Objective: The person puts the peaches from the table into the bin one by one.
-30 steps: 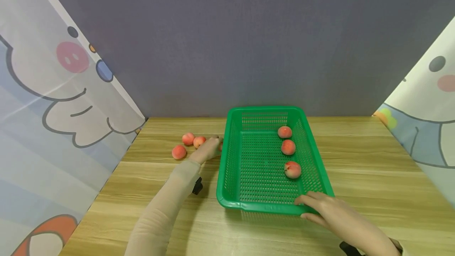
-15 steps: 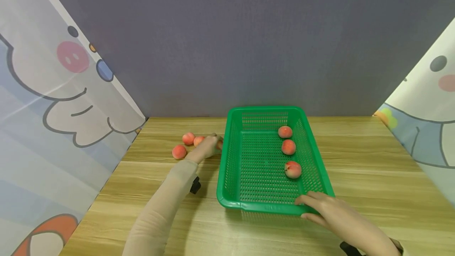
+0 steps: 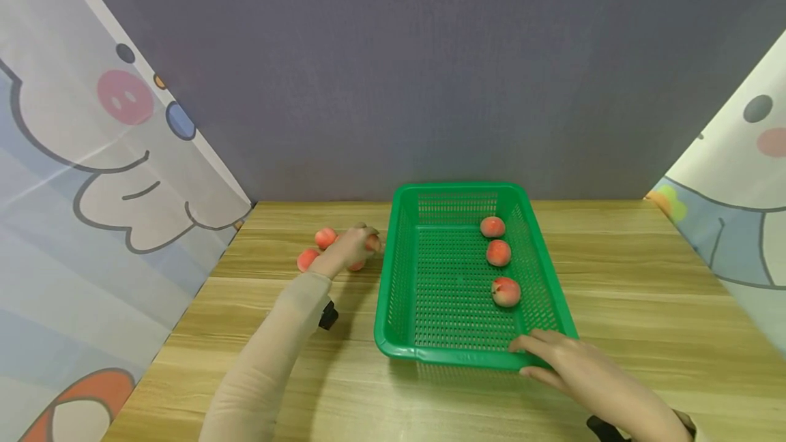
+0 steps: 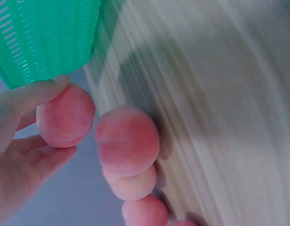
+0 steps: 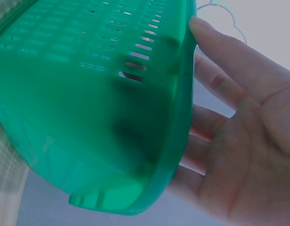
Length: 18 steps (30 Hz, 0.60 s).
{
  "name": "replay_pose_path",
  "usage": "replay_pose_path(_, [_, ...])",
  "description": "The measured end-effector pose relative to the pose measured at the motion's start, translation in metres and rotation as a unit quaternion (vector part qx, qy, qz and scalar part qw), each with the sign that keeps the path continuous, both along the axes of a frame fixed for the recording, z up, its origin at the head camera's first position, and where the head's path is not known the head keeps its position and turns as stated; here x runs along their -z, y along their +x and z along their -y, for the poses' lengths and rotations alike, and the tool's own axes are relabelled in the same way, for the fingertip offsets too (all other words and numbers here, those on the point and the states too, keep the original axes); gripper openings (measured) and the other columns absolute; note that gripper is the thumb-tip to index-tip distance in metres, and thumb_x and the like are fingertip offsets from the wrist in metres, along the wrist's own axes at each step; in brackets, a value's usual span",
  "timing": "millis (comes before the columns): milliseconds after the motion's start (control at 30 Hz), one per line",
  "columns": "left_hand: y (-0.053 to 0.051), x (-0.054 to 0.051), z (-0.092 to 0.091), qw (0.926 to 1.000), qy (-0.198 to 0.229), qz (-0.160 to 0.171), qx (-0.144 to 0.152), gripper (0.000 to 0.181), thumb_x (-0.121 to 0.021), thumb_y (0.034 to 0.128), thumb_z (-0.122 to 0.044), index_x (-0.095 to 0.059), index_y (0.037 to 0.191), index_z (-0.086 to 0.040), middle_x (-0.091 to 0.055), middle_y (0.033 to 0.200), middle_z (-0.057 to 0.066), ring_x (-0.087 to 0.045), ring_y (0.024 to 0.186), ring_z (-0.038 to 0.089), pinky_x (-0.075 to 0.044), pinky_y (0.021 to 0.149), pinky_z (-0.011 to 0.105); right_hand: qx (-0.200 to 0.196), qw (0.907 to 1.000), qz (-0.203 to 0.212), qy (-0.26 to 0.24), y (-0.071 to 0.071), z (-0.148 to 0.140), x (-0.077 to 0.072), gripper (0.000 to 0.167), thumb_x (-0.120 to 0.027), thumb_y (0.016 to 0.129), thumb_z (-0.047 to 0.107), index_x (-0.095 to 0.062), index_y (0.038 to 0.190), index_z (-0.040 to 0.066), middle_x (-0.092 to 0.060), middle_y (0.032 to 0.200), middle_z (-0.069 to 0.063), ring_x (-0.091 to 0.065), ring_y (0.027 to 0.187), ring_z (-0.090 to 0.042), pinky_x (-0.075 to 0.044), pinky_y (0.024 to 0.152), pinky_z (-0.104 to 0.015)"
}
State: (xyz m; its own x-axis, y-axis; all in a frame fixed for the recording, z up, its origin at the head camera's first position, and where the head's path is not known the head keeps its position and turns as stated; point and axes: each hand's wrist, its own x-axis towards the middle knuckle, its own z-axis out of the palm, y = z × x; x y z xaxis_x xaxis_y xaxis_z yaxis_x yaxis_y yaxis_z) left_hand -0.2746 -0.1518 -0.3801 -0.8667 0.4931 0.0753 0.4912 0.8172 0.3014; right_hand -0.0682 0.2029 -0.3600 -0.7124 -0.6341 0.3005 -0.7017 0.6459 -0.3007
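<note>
In the head view, my left hand (image 3: 345, 251) holds a peach (image 3: 372, 243) just off the left side of a green plastic basket (image 3: 383, 292). The left wrist view shows that peach (image 4: 66, 117) pinched between thumb and fingers, apart from the loose peaches beside it. Those on the table include a red peach (image 3: 325, 237) and another peach (image 3: 308, 260), partly behind the hand. At the basket's near right corner, my right hand (image 3: 568, 367) grips the rim, fingers over it and thumb outside. Inside the basket, along its right side, lie a far peach (image 3: 492, 226), a middle peach (image 3: 499, 253) and a near peach (image 3: 506, 292).
The wooden table (image 3: 632, 305) extends to both sides of the basket. A grey wall (image 3: 393, 74) closes off the back, and printed cartoon curtains (image 3: 74, 237) stand at left and right. A black wrist mount (image 3: 328, 316) hangs under my left sleeve.
My left hand has risen and moved slightly left and back from the table beside the basket, now with a peach visible in its fingers. The right hand stays on the rim.
</note>
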Motion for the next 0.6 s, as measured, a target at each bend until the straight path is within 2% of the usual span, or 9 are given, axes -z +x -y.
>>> replay_pose_path(67, [-0.001,-0.002,0.003,0.9999,0.008,0.011,0.005,0.034,-0.058,0.0758,-0.001,-0.057,0.110,0.004,-0.055,0.099,0.018,-0.056,0.090,0.033,-0.047,0.075,0.038,0.002,1.0000,0.005,0.002,0.000,0.000,0.000,0.023,-0.066,0.078,0.023,-0.058,0.100,0.021,-0.057,0.091,0.010,-0.056,0.077,-0.006,-0.047,0.056,-0.023])
replay_pose_path(100, [-0.007,0.004,0.008,0.9996,0.018,0.001,0.020,0.033,-0.057,0.0760,-0.003,-0.058,0.108,0.002,-0.054,0.097,0.016,-0.056,0.088,0.031,-0.047,0.074,0.035,0.003,1.0000,0.008,0.004,0.000,0.000,-0.001,0.023,-0.065,0.078,0.023,-0.058,0.100,0.021,-0.056,0.091,0.010,-0.055,0.077,-0.006,-0.047,0.056,-0.023])
replay_pose_path(200, [-0.007,0.000,0.011,0.9995,0.018,0.000,0.027,0.031,-0.055,0.0751,-0.003,-0.058,0.106,0.000,-0.054,0.094,0.013,-0.055,0.086,0.029,-0.047,0.073,0.033,0.003,0.9999,0.009,0.006,0.000,0.000,-0.001,0.022,-0.065,0.078,0.024,-0.058,0.100,0.021,-0.057,0.091,0.010,-0.056,0.077,-0.006,-0.047,0.056,-0.023])
replay_pose_path(300, [-0.005,-0.005,0.010,0.9993,0.021,-0.006,0.031,0.031,-0.055,0.0747,-0.003,-0.059,0.106,0.002,-0.054,0.095,0.015,-0.056,0.086,0.030,-0.047,0.072,0.033,0.004,1.0000,0.006,0.005,0.000,0.001,-0.001,0.022,-0.064,0.079,0.025,-0.058,0.099,0.021,-0.057,0.091,0.010,-0.055,0.077,-0.006,-0.047,0.056,-0.022])
replay_pose_path(333, [0.002,-0.014,0.006,0.9997,0.012,-0.001,0.022,0.032,-0.055,0.0738,0.001,-0.058,0.106,0.004,-0.055,0.096,0.017,-0.056,0.087,0.032,-0.047,0.073,0.035,0.004,1.0000,0.004,0.005,0.000,0.001,-0.001,0.022,-0.064,0.079,0.025,-0.058,0.099,0.022,-0.056,0.091,0.010,-0.055,0.077,-0.006,-0.047,0.056,-0.022])
replay_pose_path(367, [0.004,-0.016,0.005,0.9997,0.009,-0.005,0.021,0.033,-0.056,0.0735,0.001,-0.058,0.106,0.006,-0.055,0.098,0.018,-0.057,0.087,0.033,-0.048,0.073,0.036,0.004,1.0000,0.004,0.005,0.000,0.001,-0.001,0.022,-0.064,0.079,0.025,-0.058,0.099,0.022,-0.056,0.091,0.010,-0.056,0.077,-0.006,-0.047,0.056,-0.022])
replay_pose_path(600, [0.008,-0.029,0.003,0.9978,-0.019,-0.055,0.030,0.035,-0.065,0.0707,0.000,-0.058,0.104,0.008,-0.056,0.096,0.018,-0.058,0.086,0.031,-0.049,0.072,0.032,0.009,0.9998,0.013,0.011,0.000,0.001,-0.001,0.024,-0.066,0.077,0.023,-0.058,0.100,0.021,-0.057,0.092,0.009,-0.056,0.078,-0.008,-0.048,0.057,-0.024])
